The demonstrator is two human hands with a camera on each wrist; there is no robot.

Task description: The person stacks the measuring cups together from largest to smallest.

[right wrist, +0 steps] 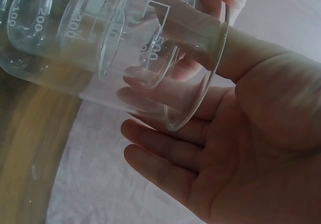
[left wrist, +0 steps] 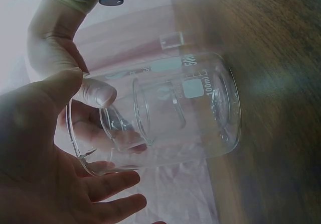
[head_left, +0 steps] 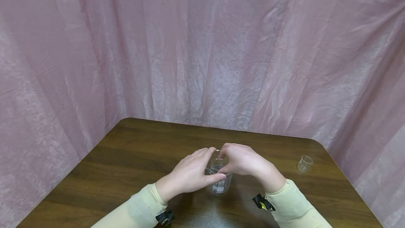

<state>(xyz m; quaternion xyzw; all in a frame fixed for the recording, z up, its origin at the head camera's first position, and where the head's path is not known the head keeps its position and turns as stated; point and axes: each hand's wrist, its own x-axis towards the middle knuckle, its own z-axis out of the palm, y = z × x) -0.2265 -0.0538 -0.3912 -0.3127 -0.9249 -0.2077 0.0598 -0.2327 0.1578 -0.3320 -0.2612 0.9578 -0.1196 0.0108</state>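
A large clear glass beaker (head_left: 220, 187), marked up to 500, stands upright on the table in front of me. My left hand (head_left: 191, 171) holds it at the rim, the thumb on the near side and the fingers around the other. Inside it sits a smaller beaker (left wrist: 194, 88) with a 100 mL mark. My right hand (head_left: 245, 161) reaches through the large beaker's mouth; its thumb and fingers pinch a small glass beaker (right wrist: 173, 66) within. The right hand's other fingers (right wrist: 155, 171) extend outside the large beaker's wall.
Another small clear beaker (head_left: 305, 164) stands to the right on the brown wooden table (head_left: 152, 150). Pink curtains (head_left: 202, 52) hang behind the table and along both sides. Dark devices are strapped at both wrists.
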